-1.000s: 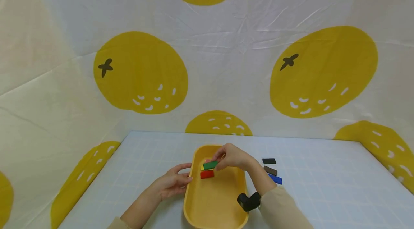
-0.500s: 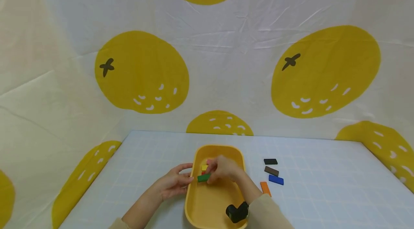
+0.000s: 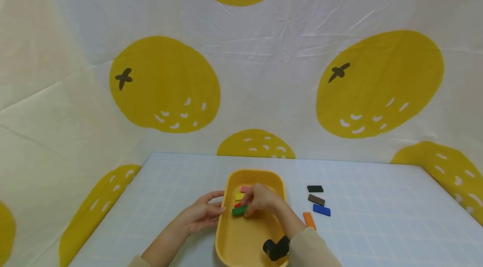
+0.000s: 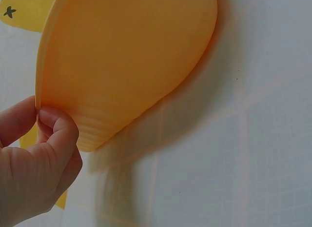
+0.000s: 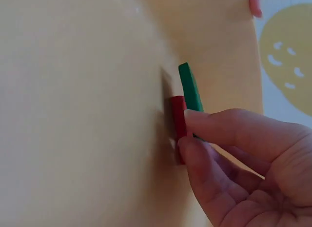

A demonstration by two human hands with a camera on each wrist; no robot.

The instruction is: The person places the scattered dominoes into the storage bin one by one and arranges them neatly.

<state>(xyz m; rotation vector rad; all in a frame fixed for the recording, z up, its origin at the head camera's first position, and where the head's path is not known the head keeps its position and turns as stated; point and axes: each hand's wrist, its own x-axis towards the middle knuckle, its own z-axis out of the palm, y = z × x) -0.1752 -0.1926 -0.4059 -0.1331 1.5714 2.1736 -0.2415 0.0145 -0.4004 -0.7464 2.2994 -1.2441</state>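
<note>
In the lower centre of the head view, a green block (image 3: 238, 211) is being pinched between the thumb and fingers of the right hand (image 3: 262, 198), over the floor of a rounded oblong yellow tray (image 3: 245, 237). The tray's rim, left of centre, is being pinched by the left hand (image 3: 201, 213). Inside, a pink block (image 3: 245, 189), a yellow block (image 3: 239, 196) and a red block (image 3: 237, 205) are lying one below another in the frame. To the right, a black block (image 3: 315, 188), a brown block (image 3: 316, 199), a blue block (image 3: 321, 210) and an orange block (image 3: 309, 220) are lying on the tabletop.

By its look, the green block is likely to be light, stiff and hardly fragile; its smooth faces may be slightly slippery. A hold across its narrow width, near the middle, is being judged steadiest. The tray seems thin-walled and light, so it is best steadied by its rim.

In the right-wrist view, the green block is being shown tilted beside the red block, a relation partly hidden by fingers in the head view. In the left-wrist view, the rim pinch and the outer wall are being revealed, but no blocks. Whether the green block is touching the tray floor cannot be told.
</note>
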